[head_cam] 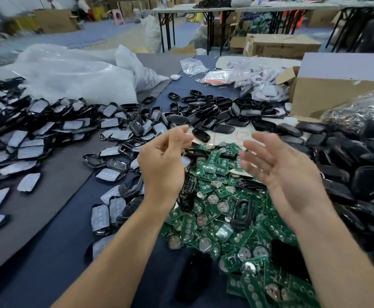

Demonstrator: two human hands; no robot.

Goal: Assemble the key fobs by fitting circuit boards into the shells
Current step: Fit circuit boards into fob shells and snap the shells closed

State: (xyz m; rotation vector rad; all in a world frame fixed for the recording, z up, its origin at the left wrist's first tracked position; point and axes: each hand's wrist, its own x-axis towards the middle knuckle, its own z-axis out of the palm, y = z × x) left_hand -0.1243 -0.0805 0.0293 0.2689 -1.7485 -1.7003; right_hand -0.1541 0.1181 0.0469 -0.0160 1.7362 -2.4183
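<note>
Hovering over the work, you are keeping both hands in the air above the table (48, 252), and neither one is gripping anything. Your left hand (161, 161) is hanging with its fingers loosely curled and the thumb close to the fingertips; it is a little blurred, but nothing is showing between them. Your right hand (279, 167) is turning its palm inward, with fingers spread and nearly straight, also empty.

Directly under the hands the green circuit boards (215, 210) are lying in a loose heap that is running near and to the right. The black shells (206, 112) are lying scattered just beyond the hands, and more are piling up at the right. At the left, shells with pale button pads (37, 134) are spreading widely.

As I am judging it, you are standing at the picking step, between two pieces. The next move is asking for one board pinched by its edges from the top of the heap, and one shell taken with its hollow side up.
</note>
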